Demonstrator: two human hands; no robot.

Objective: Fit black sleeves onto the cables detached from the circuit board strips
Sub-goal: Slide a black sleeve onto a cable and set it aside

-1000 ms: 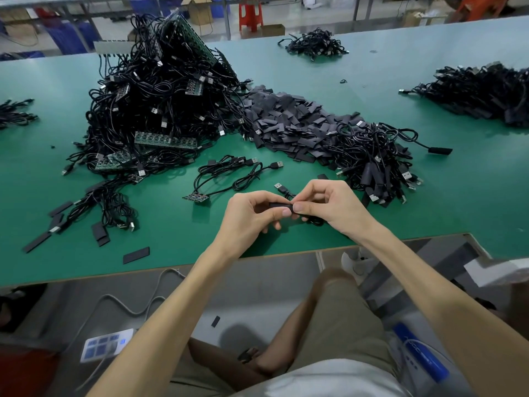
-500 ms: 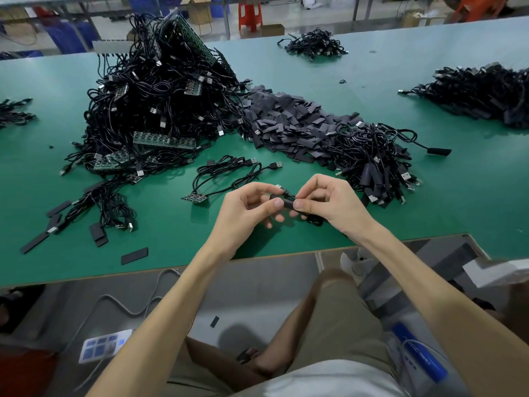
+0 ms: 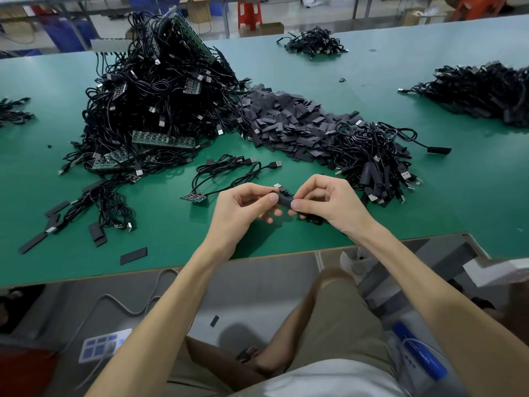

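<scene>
Work surface: a large green table (image 3: 372, 213) with a thin brown front edge. Beyond its far side, a pale glossy floor (image 3: 315, 12) reflects overhead light. Standing there: a red plastic stool (image 3: 249, 13), cardboard boxes (image 3: 197, 8), blue crates (image 3: 67, 34) and grey metal frame legs. Beneath the table's near edge, on grey flooring, lies a white power strip (image 3: 104, 344) with a grey cord.

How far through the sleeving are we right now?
Done: a heap of black sleeved cables lies right of centre. In hand: left hand and right hand pinch one black sleeve on a cable. Left: the tall tangle of cables with green circuit board strips and the pile of loose black sleeves.
</scene>
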